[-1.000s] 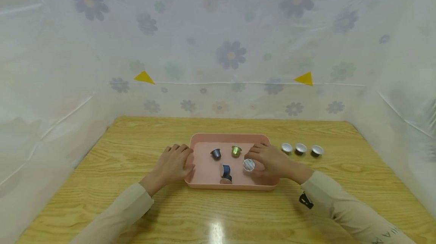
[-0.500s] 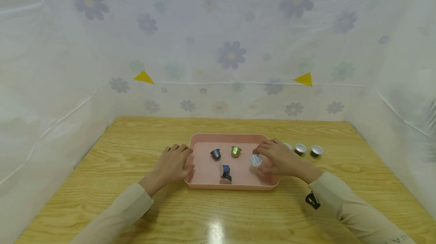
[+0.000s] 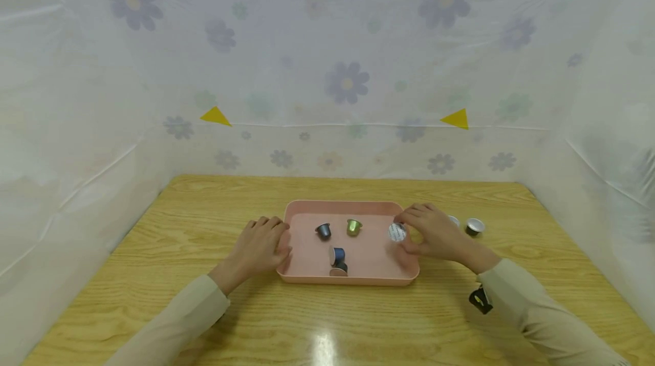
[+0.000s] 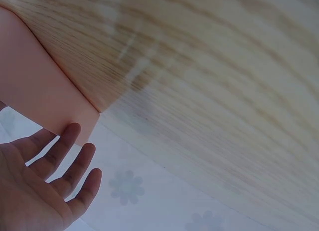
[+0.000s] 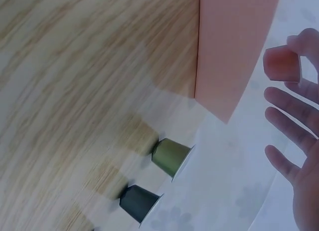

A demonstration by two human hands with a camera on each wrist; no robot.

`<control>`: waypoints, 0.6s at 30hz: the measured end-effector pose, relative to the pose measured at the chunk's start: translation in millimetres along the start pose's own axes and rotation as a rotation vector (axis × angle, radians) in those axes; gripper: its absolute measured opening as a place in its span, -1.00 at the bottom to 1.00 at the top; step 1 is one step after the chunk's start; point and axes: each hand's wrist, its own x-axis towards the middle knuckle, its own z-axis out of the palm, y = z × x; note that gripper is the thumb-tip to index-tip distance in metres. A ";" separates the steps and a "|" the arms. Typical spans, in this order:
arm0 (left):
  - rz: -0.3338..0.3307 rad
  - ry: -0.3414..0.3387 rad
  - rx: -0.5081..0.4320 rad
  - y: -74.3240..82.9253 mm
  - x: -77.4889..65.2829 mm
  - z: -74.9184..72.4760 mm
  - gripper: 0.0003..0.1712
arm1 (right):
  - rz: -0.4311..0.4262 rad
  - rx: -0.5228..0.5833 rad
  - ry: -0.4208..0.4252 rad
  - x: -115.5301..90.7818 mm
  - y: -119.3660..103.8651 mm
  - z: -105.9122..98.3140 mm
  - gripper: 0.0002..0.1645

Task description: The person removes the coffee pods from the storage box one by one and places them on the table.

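My right hand (image 3: 435, 235) pinches a coffee capsule (image 3: 397, 232) between thumb and index finger, above the right end of a pink tray (image 3: 348, 281). White printed lid faces up at me; its body looks orange-red in the right wrist view, where the other fingers are spread. My left hand (image 3: 260, 245) holds the tray's left rim, fingertips against the outer wall in the left wrist view. Inside the tray lie a dark grey capsule (image 3: 323, 231), a green-gold capsule (image 3: 353, 227), a blue capsule (image 3: 338, 256) and a dark capsule (image 3: 339, 269) touching the blue one.
Right of the tray, capsules stand lid up in a row on the wooden table (image 3: 317, 320); a green one (image 5: 170, 157) and a dark one (image 5: 138, 203) show in the right wrist view. My right hand partly hides the row. White flowered sheeting (image 3: 348, 82) encloses the table.
My right hand has moved rightward and slightly away with the capsule, from over the tray's inside to its right end. It now covers more of the capsule row. My left hand stays put.
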 end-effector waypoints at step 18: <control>-0.006 -0.012 -0.006 -0.3 -0.1 0.1 -0.50 | 0.088 -0.039 0.068 -25.4 19.3 -3.1 -0.56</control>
